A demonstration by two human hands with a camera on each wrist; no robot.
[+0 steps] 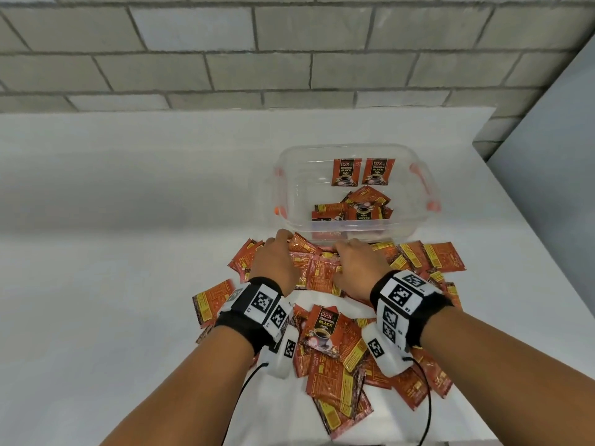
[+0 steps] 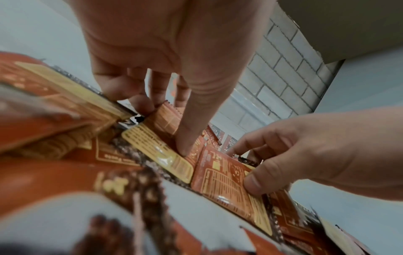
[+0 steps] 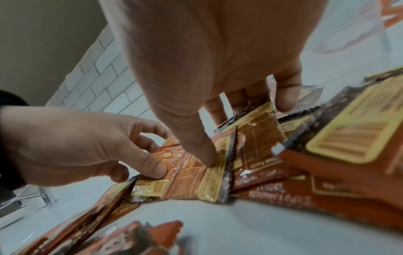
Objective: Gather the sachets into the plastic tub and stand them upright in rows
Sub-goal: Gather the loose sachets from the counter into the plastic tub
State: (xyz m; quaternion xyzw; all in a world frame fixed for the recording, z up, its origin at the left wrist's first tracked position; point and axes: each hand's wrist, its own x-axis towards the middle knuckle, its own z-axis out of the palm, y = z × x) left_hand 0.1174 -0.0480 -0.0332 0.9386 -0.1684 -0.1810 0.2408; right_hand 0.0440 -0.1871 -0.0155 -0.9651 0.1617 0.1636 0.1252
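Note:
Orange-red coffee sachets [image 1: 325, 336] lie in a loose pile on the white table, in front of the clear plastic tub [image 1: 415, 220]. Two sachets [image 1: 346, 172] stand upright against the tub's far wall, and several more [image 1: 354, 209] lie flat on its floor. My left hand [image 1: 283, 249] and right hand [image 1: 347, 255] are side by side on the pile's far part, just short of the tub's near wall. In the left wrist view my left hand [image 2: 167, 127] pinches a sachet [image 2: 161, 120], thumb on top and fingers curled over its far edge. My right hand [image 3: 220, 136] grips a neighbouring sachet [image 3: 257, 131] the same way.
A grey block wall [image 1: 257, 49] runs behind the table. The table's right edge [image 1: 515, 214] lies close to the tub. Orange clips [image 1: 425, 188] sit on the tub's handles. Cables [image 1: 428, 407] trail from the wrist bands across the near sachets.

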